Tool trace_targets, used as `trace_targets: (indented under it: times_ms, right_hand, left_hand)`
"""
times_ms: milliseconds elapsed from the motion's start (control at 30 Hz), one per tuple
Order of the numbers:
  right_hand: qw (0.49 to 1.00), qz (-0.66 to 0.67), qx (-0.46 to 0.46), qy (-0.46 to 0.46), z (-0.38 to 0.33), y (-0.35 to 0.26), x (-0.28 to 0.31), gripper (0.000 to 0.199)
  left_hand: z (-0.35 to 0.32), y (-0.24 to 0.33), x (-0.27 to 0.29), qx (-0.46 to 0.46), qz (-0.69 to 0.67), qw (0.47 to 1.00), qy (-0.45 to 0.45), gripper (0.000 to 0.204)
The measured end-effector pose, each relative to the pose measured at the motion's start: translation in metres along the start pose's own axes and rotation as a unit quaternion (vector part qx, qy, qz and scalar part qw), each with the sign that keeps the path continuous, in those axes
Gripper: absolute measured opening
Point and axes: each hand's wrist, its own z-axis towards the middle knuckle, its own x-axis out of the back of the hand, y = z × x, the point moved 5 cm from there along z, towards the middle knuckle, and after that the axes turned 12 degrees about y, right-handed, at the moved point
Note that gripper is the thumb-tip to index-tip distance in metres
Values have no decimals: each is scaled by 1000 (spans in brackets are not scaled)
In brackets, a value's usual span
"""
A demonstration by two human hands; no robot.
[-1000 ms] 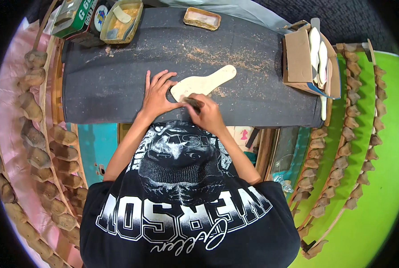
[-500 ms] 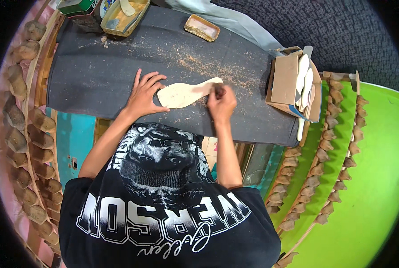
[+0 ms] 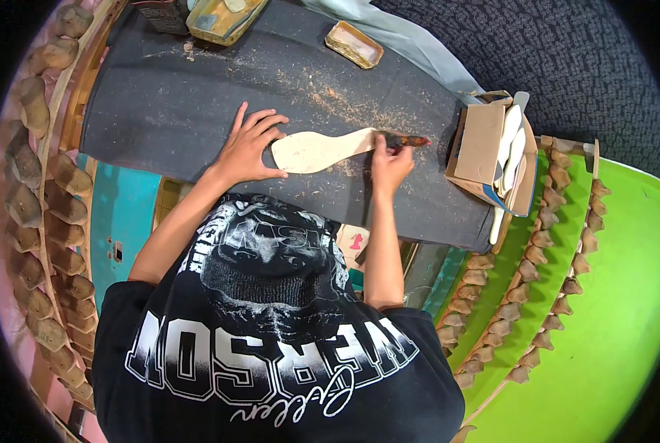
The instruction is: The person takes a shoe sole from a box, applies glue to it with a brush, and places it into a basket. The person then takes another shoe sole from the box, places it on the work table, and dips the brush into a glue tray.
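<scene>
Dark tabletop [image 3: 163, 114] | white-lettered black shirt [image 3: 274, 354] | hands: left [image 3: 247, 153] splayed against pale sole [image 3: 316, 152], right [image 3: 390, 167] gripping dark tool [image 3: 409, 139]

On the bench [image 3: 145, 125], near its front edge, the insole [image 3: 316, 153] lies between left hand [image 3: 245, 153] and right hand [image 3: 390, 166], shavings [image 3: 328, 94] behind it. Along the far edge from the left corner: container [image 3: 165, 16], long tray [image 3: 209, 35], small tray [image 3: 348, 55]. A box [image 3: 477, 139] holding pieces [image 3: 508, 136] stands at the right edge. Racked blocks [image 3: 34, 107] flank both ends.
</scene>
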Motion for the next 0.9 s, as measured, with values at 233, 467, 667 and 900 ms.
trace_targets:
  times_ms: [233, 467, 667, 900]
  right_hand:
    - [976, 7, 198, -93, -55, -52, -26, 13]
    - [962, 99, 130, -217, -98, -73, -41, 24]
    - [988, 4, 14, -151, -16, -31, -33, 22]
    - [900, -43, 366, -233, -101, -106, -44, 26]
  left_hand:
    - [-5, -4, 3, -10, -10, 1000, -10, 69]
    - [-6, -6, 2, -23, -17, 1000, 9, 66]
    - [-5, -7, 1, -16, -18, 1000, 7, 65]
    - [-8, -11, 0, -16, -24, 1000, 11, 64]
